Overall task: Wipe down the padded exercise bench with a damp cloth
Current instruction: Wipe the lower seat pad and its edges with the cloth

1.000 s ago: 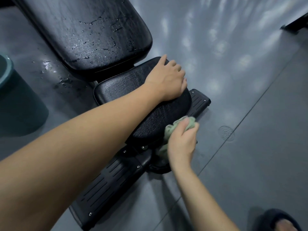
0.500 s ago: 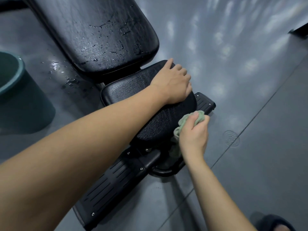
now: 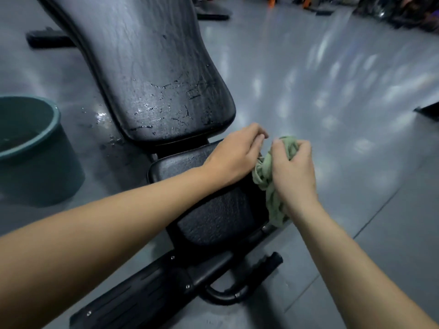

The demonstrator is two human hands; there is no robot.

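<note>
The right hand [image 3: 294, 172], just right of centre in the frame, grips a bunched green cloth [image 3: 266, 179]; its fingers curl round the wad, and a loose tail of cloth hangs below the wrist toward the lower edge of the seat. The left hand [image 3: 234, 157] sits just left of it, palm down on the far right corner of the seat pad [image 3: 213, 217], with its fingers bent. Its fingertips lie right beside the upper edge of the cloth, but whether they pinch it cannot be told. The cloth lies between the two hands, against the right side of the seat pad.

Both forearms reach in from the bottom of the frame, the left one crossing over the seat pad. Above the hands, the long black back pad [image 3: 147, 67] runs toward the upper left, with water beads and streaks on its lower half. Below the seat, the black metal base [image 3: 133, 298] stretches to the lower left. A teal bucket [image 3: 47, 167] stands at the left edge on the grey floor [image 3: 332, 91], with wet splashes [image 3: 99, 115] between the bucket and the back pad.
</note>
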